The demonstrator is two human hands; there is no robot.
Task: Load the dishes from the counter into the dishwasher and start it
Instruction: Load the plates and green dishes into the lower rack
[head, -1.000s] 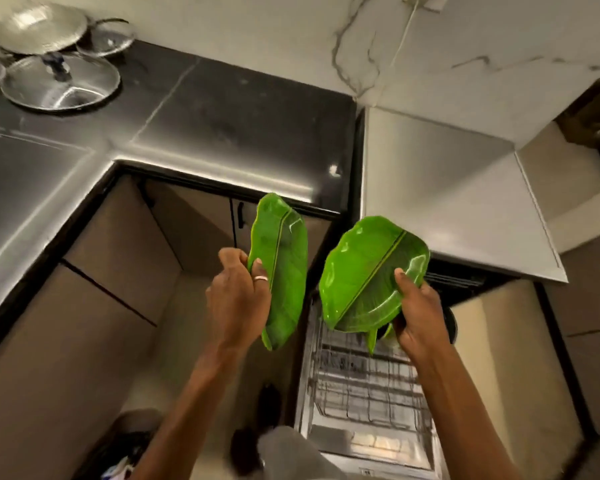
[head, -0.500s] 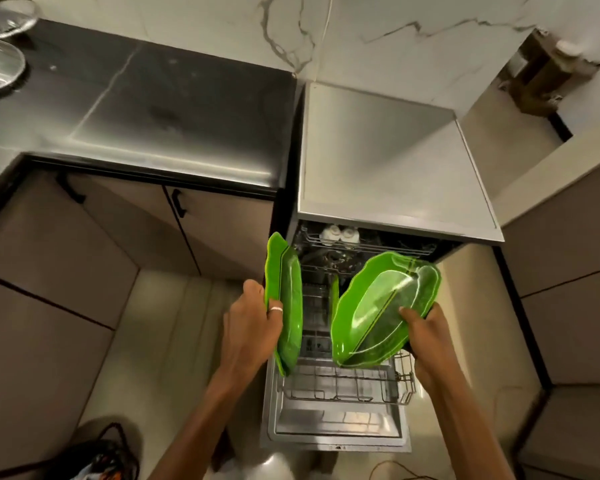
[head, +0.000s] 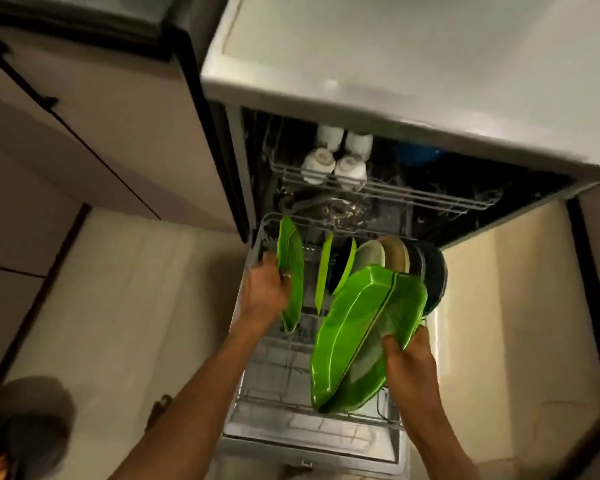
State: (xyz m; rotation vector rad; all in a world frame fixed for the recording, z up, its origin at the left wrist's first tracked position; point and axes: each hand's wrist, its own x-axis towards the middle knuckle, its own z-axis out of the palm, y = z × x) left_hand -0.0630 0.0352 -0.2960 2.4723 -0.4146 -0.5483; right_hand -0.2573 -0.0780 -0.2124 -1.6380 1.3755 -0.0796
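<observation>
Readable text, labels, brands, numbers or signs: none; the dishwasher [head: 312,436] door and the green plates [head: 354,327] carry no legible marking, and the picture is motion-blurred

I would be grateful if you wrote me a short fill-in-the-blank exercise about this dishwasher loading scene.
The left hand grips a plate coloured ____.
The white cups sit in the ____ rack.
The right hand holds stacked plates shaped like a ____.
The dishwasher door is ____.
Missing words: green; upper; leaf; open.
</observation>
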